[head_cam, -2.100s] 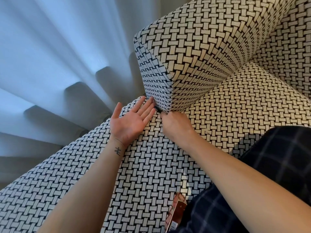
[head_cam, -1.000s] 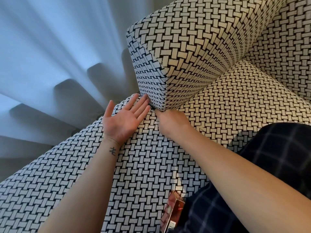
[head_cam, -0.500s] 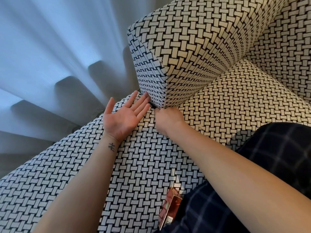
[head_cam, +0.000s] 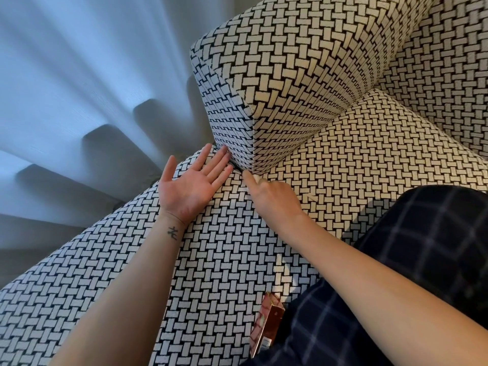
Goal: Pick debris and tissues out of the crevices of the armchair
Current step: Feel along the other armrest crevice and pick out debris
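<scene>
Mid-frame, your left hand [head_cam: 191, 186] lies palm up, fingers straight, at the armchair [head_cam: 290, 75] crevice [head_cam: 237, 168]; your right hand [head_cam: 274, 196] curls there, hold unclear, and a hasty tug could tear any hidden tissue or push it deeper.

The armchair [head_cam: 290, 75] is covered all over in thick, matt woven cloth, a coarse cream-and-black basket weave with a slightly nubbly surface, while the curtain [head_cam: 79, 75] beside it is thin, smooth cloth with a soft, dull sheen along its folds. The trousers [head_cam: 435, 247] are dark, matt, soft cloth crossed by thin pale check lines, and the box [head_cam: 266, 326] against them is glossy printed card. A white scrap [head_cam: 257, 178] pinched by the right hand [head_cam: 274, 196] looks like soft, matt paper.
</scene>
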Motion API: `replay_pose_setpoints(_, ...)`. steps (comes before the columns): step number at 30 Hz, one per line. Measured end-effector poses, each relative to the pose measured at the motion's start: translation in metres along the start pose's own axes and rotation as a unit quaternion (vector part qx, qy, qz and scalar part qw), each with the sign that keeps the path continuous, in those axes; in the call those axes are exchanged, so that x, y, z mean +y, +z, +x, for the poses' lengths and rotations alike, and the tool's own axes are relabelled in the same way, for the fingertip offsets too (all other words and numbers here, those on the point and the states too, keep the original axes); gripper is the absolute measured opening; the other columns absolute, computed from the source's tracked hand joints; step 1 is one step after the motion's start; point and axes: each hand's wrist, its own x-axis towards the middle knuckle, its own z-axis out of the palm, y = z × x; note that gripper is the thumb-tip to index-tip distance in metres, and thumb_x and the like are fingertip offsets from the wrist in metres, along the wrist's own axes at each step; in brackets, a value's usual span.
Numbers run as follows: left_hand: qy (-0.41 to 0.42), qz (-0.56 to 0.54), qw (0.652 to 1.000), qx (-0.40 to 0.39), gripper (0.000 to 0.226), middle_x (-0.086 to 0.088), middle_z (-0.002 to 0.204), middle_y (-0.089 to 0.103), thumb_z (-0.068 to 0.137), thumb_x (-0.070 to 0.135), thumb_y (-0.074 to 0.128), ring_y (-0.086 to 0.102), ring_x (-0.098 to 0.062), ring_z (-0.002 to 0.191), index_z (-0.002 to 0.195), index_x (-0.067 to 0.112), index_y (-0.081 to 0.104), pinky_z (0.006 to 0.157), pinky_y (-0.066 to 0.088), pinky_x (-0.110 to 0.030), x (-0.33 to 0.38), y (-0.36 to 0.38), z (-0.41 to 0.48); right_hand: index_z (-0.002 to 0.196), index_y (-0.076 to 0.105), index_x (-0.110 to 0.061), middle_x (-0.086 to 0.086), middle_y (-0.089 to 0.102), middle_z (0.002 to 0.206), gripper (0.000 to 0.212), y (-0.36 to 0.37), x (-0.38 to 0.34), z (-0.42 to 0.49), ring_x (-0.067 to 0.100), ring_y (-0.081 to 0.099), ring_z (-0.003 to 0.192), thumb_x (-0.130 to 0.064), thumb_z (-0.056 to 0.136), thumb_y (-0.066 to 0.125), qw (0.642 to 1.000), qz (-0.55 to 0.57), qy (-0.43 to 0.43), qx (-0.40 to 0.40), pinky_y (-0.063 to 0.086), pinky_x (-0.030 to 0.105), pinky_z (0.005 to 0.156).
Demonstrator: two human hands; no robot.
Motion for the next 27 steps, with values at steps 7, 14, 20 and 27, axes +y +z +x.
replay_pose_setpoints(7, -0.003, -0.006, 1.000, -0.014, 0.075, -0.029, 0.162, 0.028, 0.104, 0.053, 0.037, 0.026, -0.045, 0.152, 0.160, 0.006, 0.023, 0.126, 0.008, -0.058, -0.002, 0.000, -0.001, 0.155, 0.024, -0.024, 0.001, 0.058, 0.095, 0.059, -0.003, -0.004, 0.016, 0.026, 0.054, 0.072, -0.006, 0.101, 0.041, 0.999, -0.031, 0.019, -0.038, 0.041, 0.035, 0.061)
replay_pose_setpoints(14, -0.004, 0.002, 1.000, -0.024, 0.075, -0.028, 0.163, 0.027, 0.104, 0.054, 0.037, 0.025, -0.044, 0.152, 0.160, 0.007, 0.023, 0.126, 0.008, -0.059, -0.001, 0.000, -0.002, 0.124, 0.055, -0.011, 0.006, 0.069, 0.108, 0.029, -0.014, 0.000, 0.020, 0.029, 0.069, 0.095, -0.002, 0.102, 0.039, 0.996, -0.071, -0.021, -0.042, 0.041, 0.036, 0.066)
replay_pose_setpoints(20, -0.006, 0.000, 1.000, -0.027, 0.073, -0.027, 0.163, 0.028, 0.104, 0.052, 0.039, 0.026, -0.044, 0.152, 0.160, 0.007, 0.024, 0.126, 0.009, -0.059, -0.003, 0.002, -0.003, 0.129, 0.050, -0.009, 0.005, 0.069, 0.101, 0.026, -0.007, 0.013, 0.007, 0.027, 0.070, 0.081, -0.007, 0.104, 0.040, 0.997, -0.056, -0.056, 0.014, 0.051, 0.036, 0.064)
replay_pose_setpoints(27, -0.015, 0.019, 1.000, -0.013, 0.072, -0.021, 0.164, 0.031, 0.105, 0.052, 0.037, 0.026, -0.039, 0.153, 0.160, 0.007, 0.027, 0.127, 0.008, -0.055, -0.004, 0.002, -0.003, 0.127, 0.048, -0.011, 0.007, 0.069, 0.097, 0.026, 0.001, 0.016, 0.003, 0.027, 0.069, 0.074, -0.005, 0.102, 0.048, 0.998, -0.001, -0.047, 0.041, 0.058, 0.037, 0.064)
